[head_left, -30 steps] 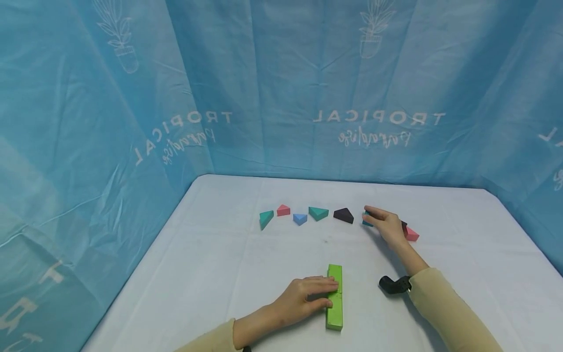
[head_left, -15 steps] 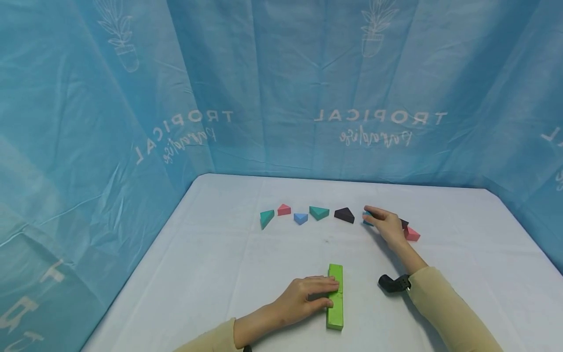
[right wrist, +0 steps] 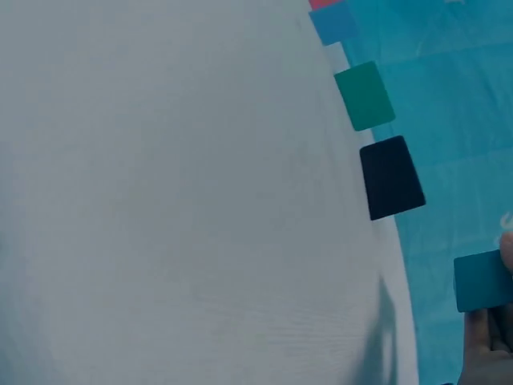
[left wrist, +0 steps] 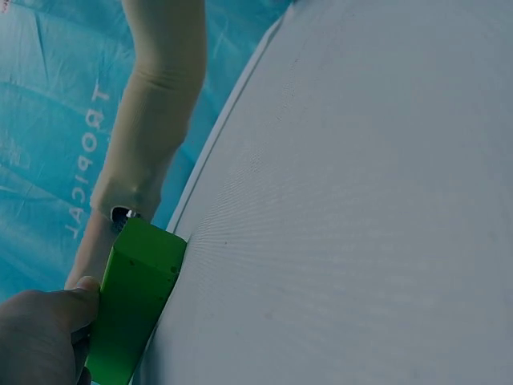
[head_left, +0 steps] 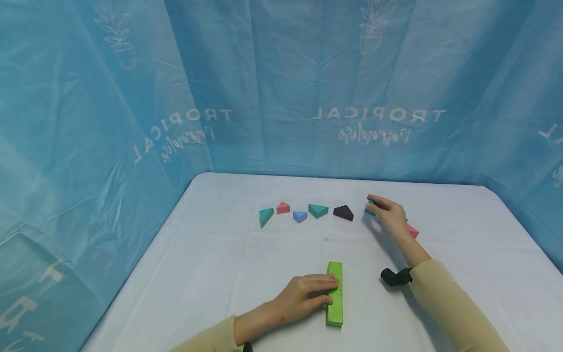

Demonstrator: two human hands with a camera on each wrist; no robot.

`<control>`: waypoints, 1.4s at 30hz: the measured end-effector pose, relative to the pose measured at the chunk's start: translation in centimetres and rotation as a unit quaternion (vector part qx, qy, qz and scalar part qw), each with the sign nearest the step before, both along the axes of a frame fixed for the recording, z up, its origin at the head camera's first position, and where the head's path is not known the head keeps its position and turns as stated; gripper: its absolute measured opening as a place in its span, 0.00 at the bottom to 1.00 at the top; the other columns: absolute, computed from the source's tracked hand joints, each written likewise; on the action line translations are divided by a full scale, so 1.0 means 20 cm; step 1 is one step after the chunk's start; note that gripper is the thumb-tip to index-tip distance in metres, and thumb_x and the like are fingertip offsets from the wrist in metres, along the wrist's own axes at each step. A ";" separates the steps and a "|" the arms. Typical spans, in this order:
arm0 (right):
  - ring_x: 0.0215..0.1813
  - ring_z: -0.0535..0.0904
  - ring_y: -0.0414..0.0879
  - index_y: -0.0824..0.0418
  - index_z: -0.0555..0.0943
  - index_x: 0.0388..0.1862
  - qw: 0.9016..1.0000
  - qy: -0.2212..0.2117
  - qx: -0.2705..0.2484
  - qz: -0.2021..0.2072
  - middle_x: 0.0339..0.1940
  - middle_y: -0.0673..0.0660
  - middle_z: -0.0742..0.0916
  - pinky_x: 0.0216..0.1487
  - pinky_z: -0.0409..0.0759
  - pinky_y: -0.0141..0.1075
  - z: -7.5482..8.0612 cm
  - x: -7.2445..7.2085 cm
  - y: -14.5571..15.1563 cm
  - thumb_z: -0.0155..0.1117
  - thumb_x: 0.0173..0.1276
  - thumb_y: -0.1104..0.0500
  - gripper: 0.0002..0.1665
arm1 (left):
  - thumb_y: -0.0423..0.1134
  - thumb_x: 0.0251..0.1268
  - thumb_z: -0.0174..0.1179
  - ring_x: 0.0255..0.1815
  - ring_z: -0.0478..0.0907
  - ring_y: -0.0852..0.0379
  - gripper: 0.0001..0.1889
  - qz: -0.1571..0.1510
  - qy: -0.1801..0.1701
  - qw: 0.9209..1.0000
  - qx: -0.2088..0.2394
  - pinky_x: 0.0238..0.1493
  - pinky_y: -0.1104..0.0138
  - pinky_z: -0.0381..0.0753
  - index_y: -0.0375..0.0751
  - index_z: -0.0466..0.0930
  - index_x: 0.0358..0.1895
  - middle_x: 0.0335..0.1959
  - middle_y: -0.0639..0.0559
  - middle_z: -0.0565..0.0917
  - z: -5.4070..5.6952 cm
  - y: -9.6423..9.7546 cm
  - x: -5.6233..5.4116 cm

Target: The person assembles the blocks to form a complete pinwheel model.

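Note:
My left hand rests on two long green blocks laid end to end, fingers across their top and the thumb at the left edge. In the left wrist view, the thumb touches the top edge of a green block. Farther back at the right, my right hand pinches a small teal-blue block between thumb and fingers, held up over the cloth. The right wrist view has that teal-blue block at its right edge, with a fingertip on top. Beside it lies a black block.
Left of the black block, a row holds a teal triangle, a blue one, a red one and another teal one. A red block shows behind the right wrist. Blue curtains surround the white-covered table.
My right hand has risen slightly, lifting the teal-blue block and tilting it. The left hand stays on the green blocks.

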State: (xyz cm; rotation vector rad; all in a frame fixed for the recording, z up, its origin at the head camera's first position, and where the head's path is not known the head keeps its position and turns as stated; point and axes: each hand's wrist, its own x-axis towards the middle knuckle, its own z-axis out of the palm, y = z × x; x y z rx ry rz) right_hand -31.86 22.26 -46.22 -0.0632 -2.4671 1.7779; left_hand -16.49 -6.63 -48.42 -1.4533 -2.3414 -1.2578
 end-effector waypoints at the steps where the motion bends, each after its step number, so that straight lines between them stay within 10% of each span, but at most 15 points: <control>1: 0.64 0.70 0.48 0.59 0.76 0.62 1.000 -0.001 -0.002 0.000 0.61 0.57 0.78 0.62 0.70 0.43 0.01 0.00 0.00 0.65 0.62 0.42 0.34 | 0.36 0.61 0.64 0.61 0.71 0.61 0.18 0.000 0.000 1.000 0.000 0.61 0.69 0.68 0.36 0.79 0.55 0.55 0.49 0.80 0.00 0.00 0.00; 15: 0.51 0.76 0.35 0.66 0.75 0.61 0.991 0.010 -0.064 0.118 0.61 0.65 0.77 0.48 0.75 0.23 0.24 0.25 -0.22 0.64 0.66 0.58 0.26 | 0.38 0.63 0.62 0.61 0.70 0.61 0.19 0.002 -0.004 1.000 -0.008 0.61 0.69 0.67 0.36 0.78 0.56 0.57 0.49 0.79 0.02 0.00 -0.02; 27: 0.59 0.75 0.53 0.64 0.78 0.58 0.982 0.011 -0.078 0.171 0.57 0.61 0.81 0.50 0.77 0.29 0.07 0.28 -0.35 0.70 0.60 0.54 0.28 | 0.39 0.64 0.61 0.61 0.71 0.60 0.19 0.007 0.008 1.000 -0.014 0.61 0.69 0.68 0.36 0.78 0.56 0.57 0.49 0.78 0.01 0.00 -0.02; 36: 0.58 0.75 0.60 0.73 0.77 0.55 0.980 0.012 -0.021 0.195 0.53 0.68 0.81 0.56 0.75 0.40 0.09 0.38 -0.41 0.65 0.63 0.67 0.21 | 0.39 0.63 0.61 0.62 0.70 0.61 0.19 -0.002 -0.006 1.000 -0.005 0.62 0.69 0.67 0.37 0.79 0.56 0.57 0.49 0.79 0.00 0.00 0.01; 42: 0.55 0.78 0.56 0.69 0.80 0.54 0.981 0.013 0.029 0.189 0.51 0.63 0.83 0.57 0.74 0.48 -0.03 0.34 -0.41 0.68 0.62 0.62 0.22 | 0.40 0.64 0.61 0.62 0.70 0.62 0.19 0.000 -0.017 1.000 -0.006 0.61 0.69 0.68 0.38 0.79 0.56 0.57 0.50 0.79 0.00 0.00 0.01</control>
